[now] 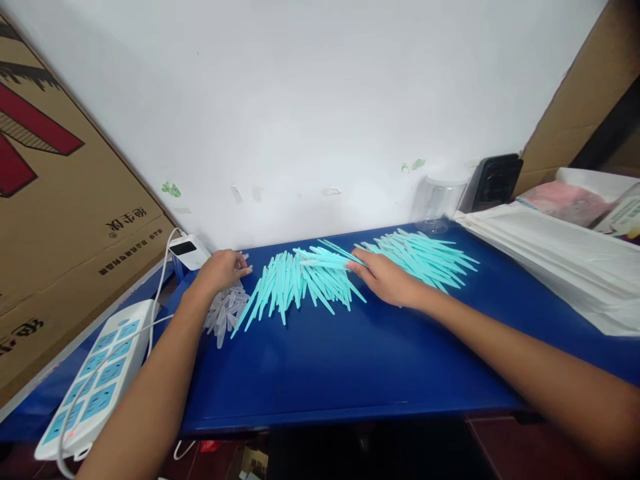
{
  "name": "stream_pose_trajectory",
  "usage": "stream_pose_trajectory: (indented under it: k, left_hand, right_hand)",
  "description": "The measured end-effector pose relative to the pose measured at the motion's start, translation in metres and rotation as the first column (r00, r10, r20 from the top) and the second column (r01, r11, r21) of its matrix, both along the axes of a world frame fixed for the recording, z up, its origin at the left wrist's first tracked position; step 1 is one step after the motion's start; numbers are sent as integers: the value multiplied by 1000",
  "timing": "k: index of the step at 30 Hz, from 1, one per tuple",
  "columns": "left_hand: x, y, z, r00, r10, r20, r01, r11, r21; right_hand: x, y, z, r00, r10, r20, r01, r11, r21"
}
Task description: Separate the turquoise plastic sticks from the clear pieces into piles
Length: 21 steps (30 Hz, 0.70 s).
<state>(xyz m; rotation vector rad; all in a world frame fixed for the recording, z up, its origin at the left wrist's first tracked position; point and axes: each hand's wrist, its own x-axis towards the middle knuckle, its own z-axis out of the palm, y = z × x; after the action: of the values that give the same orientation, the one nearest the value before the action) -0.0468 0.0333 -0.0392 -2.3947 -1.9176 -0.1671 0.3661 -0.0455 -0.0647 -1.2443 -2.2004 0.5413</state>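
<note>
Over a small heap of translucent plastic pieces, my left hand has its fingers curled in a pinch. What lies between the fingertips, if anything, is too small to make out. My right hand is closed on a few slim teal sticks, which point to the left. They sit just above a wide pile of similar teal sticks, tapered and lying roughly side by side. A second pile of teal sticks lies to the right, partly behind my right hand.
The blue table meets a white wall. On the left are a power strip with cables, a white device and a big cardboard box. A clear jar, a black object and white sheets stand right.
</note>
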Motion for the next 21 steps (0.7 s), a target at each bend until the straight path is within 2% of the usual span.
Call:
stream_pose_trajectory:
  k: [3,10,13,15,17,21]
  left_hand:
    - [3,3,-8,1000,-2,-6,2,999,-53]
    - [6,7,-22,996,-87,9,87,996,30]
    - [13,4,-19,977,-127,170,120,991,55]
    - [22,-2,-13,910,-169,378,159,986,57]
    - [35,-10,-5,810,-200,552,218,975,35]
    - [64,-28,9,643,-200,739,308,951,-11]
  right_hand:
    - [0,0,0,1000,3,8,-3,1000,-6]
    - [0,0,1,999,3,34,-3,1000,0]
    - [1,2,-2,999,-4,36,4,1000,8]
    - [2,3,-3,1000,-2,30,1,1000,13]
    - [3,4,-4,1000,5,23,-5,1000,9]
    - [4,2,-2,999,19,27,-19,1000,-4]
